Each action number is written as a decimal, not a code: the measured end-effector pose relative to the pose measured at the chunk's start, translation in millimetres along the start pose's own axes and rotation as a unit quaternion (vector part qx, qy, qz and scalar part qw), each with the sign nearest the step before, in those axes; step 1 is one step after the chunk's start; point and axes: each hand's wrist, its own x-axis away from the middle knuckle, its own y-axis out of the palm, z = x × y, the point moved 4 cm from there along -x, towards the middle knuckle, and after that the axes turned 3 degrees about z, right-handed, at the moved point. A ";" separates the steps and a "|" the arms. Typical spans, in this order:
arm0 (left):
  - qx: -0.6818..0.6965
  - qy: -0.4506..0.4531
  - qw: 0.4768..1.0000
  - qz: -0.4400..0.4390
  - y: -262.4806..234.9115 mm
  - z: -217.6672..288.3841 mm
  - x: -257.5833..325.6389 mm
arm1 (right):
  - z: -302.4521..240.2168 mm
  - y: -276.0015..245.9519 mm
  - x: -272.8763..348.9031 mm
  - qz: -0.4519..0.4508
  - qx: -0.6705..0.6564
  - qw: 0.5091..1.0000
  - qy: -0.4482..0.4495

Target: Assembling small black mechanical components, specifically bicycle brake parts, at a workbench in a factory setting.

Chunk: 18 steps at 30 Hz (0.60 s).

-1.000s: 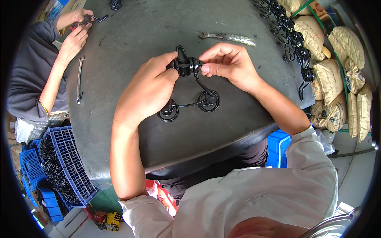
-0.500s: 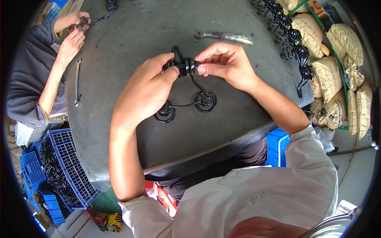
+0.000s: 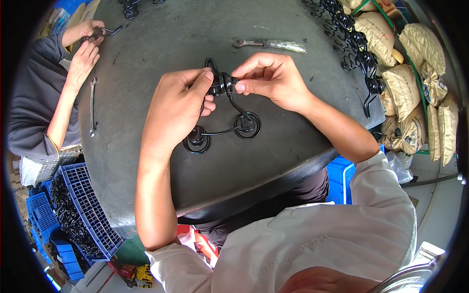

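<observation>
A dark table [image 3: 278,151] (scuffed) lies beneath the black fitting [image 3: 222,84], sacks [image 3: 401,90] alongside.

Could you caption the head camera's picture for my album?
Left hand gripping a black bent-rod assembly while the right hand pinches its end; an open-ended wrench lies beyond on the dark tabletop.

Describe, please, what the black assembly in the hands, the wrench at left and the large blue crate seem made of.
Black assembly: rods probably coated metal, glossy with thin highlights; central block, also glossy, metal or plastic.
Wrench: likely steel, bare or plated, given its silvery shine.
Large blue crate: probably moulded plastic, from its even colour and regular grid.
</observation>
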 end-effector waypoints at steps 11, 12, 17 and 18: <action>0.072 -0.001 0.997 -0.030 -5.1 -2.3 -0.5 | -1.6 3.4 1.5 0.007 -0.012 1.000 0.028; 0.090 -0.002 0.995 -0.039 -6.1 -4.4 -1.0 | -0.9 3.3 1.9 0.006 -0.001 0.999 0.040; 0.132 0.001 0.989 -0.061 -9.5 -6.9 -2.4 | -4.6 6.7 3.0 -0.001 0.055 0.997 0.055; 0.140 -0.007 0.988 -0.059 -9.9 -5.6 -1.9 | -5.8 8.2 2.9 0.001 0.067 0.996 0.056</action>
